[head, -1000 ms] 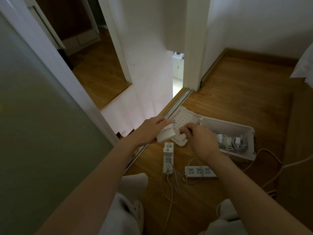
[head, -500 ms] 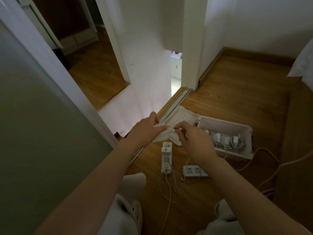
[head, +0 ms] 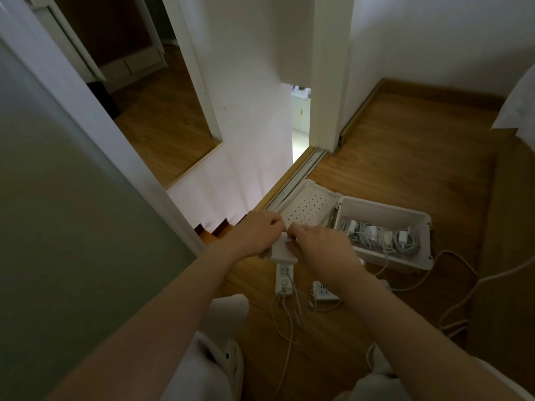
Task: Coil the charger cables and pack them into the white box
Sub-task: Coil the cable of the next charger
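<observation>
**Dim wood-floored room beside a sliding door**

A warm brown wooden floor [head: 405,157] fills the right side, edged by a wooden skirting [head: 434,89] under a plain white wall [head: 434,39]. A metal door track [head: 301,172] runs diagonally along the floor's left edge. A frosted greenish panel [head: 58,227] in a white frame [head: 86,117] covers the left. Past it lies a darker room [head: 156,117], also wood-floored. Bright light shows through a narrow gap [head: 300,120].
</observation>
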`<act>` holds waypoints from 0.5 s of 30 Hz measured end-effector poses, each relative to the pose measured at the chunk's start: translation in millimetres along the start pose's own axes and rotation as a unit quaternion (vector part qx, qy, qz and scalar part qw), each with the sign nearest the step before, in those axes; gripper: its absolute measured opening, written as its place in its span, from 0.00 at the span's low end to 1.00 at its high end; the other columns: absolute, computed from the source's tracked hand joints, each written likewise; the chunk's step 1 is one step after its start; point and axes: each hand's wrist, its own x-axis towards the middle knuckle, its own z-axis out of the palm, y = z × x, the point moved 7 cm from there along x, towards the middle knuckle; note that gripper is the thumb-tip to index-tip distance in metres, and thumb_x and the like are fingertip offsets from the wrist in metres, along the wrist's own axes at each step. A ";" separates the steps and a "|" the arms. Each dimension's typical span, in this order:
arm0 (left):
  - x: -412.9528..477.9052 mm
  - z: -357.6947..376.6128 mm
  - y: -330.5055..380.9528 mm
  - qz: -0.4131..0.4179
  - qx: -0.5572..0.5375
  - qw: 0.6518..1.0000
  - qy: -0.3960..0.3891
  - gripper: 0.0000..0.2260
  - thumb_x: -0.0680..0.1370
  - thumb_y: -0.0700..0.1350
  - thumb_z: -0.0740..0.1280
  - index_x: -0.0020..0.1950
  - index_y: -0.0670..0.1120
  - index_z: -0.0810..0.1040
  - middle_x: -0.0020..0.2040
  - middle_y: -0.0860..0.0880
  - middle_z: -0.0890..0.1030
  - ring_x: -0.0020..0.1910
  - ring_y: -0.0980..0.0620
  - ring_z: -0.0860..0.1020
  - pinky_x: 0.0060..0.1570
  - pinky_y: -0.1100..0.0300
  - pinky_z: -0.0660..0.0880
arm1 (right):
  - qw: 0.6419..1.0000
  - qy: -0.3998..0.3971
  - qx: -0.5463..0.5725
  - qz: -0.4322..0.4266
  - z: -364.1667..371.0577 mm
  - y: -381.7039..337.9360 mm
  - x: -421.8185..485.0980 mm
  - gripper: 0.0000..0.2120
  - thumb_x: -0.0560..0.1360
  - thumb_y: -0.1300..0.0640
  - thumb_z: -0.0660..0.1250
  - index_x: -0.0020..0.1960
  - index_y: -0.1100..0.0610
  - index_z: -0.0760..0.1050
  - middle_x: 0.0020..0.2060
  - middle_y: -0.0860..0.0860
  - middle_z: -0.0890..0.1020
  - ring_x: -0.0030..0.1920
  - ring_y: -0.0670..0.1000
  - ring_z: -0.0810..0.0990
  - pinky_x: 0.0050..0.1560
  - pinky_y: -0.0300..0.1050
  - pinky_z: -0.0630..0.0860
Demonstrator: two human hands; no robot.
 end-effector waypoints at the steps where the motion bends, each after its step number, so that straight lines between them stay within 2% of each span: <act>1: 0.0 -3.7 0.6 0.001 -0.029 1.000 0.010 0.09 0.82 0.46 0.56 0.48 0.46 0.74 0.44 0.49 0.75 0.36 0.52 0.77 0.27 0.66 0.74 | 1.000 -0.003 0.003 0.002 -0.1 0.9 0.5 0.12 0.82 0.50 0.49 0.59 0.53 0.66 0.48 0.48 0.76 0.40 0.47 0.71 0.34 0.37 0.64; 3: 0.4 -11.9 1.6 0.000 -0.085 0.996 0.038 0.08 0.82 0.47 0.57 0.50 0.47 0.74 0.46 0.47 0.76 0.38 0.50 0.78 0.27 0.67 0.74 | 1.000 -0.003 0.027 0.016 -0.7 4.5 1.9 0.11 0.82 0.50 0.49 0.57 0.53 0.65 0.45 0.47 0.74 0.38 0.46 0.70 0.30 0.35 0.61; 5: 0.2 -24.1 2.6 0.007 -0.107 0.989 0.100 0.08 0.81 0.47 0.57 0.55 0.47 0.74 0.48 0.49 0.76 0.41 0.53 0.77 0.29 0.68 0.74 | 0.997 0.010 0.067 0.038 -2.2 9.0 2.6 0.10 0.82 0.50 0.50 0.55 0.53 0.66 0.42 0.45 0.72 0.36 0.44 0.70 0.29 0.32 0.62; 7: 0.5 -37.4 2.6 0.016 -0.140 0.974 0.177 0.10 0.82 0.46 0.57 0.59 0.45 0.73 0.52 0.50 0.74 0.46 0.55 0.75 0.38 0.67 0.74 | 0.991 0.026 0.113 0.063 -3.1 12.6 2.4 0.09 0.81 0.50 0.51 0.54 0.53 0.66 0.40 0.44 0.71 0.32 0.42 0.68 0.28 0.31 0.62; 9: 1.2 -43.1 0.5 0.002 -0.224 0.953 0.206 0.11 0.82 0.46 0.56 0.62 0.46 0.72 0.54 0.50 0.73 0.51 0.54 0.73 0.47 0.62 0.73 | 0.982 0.044 0.166 0.079 -3.9 13.3 2.0 0.08 0.81 0.50 0.52 0.52 0.52 0.65 0.38 0.43 0.71 0.30 0.39 0.68 0.28 0.31 0.62; 12: 1.0 -32.5 2.5 -0.033 -0.374 0.913 0.156 0.13 0.82 0.52 0.55 0.63 0.49 0.67 0.55 0.49 0.73 0.53 0.50 0.74 0.50 0.58 0.74 | 0.957 0.082 0.259 0.106 -5.8 16.0 2.2 0.05 0.81 0.50 0.54 0.48 0.51 0.63 0.33 0.41 0.70 0.30 0.39 0.69 0.28 0.32 0.61; 15: -2.8 -17.0 16.1 -0.019 -0.491 0.869 0.063 0.17 0.81 0.57 0.50 0.62 0.49 0.70 0.53 0.48 0.78 0.50 0.52 0.78 0.45 0.60 0.77 | 0.919 0.113 0.349 0.143 -8.6 24.7 4.0 0.05 0.80 0.53 0.56 0.45 0.51 0.64 0.33 0.43 0.72 0.30 0.41 0.70 0.27 0.31 0.65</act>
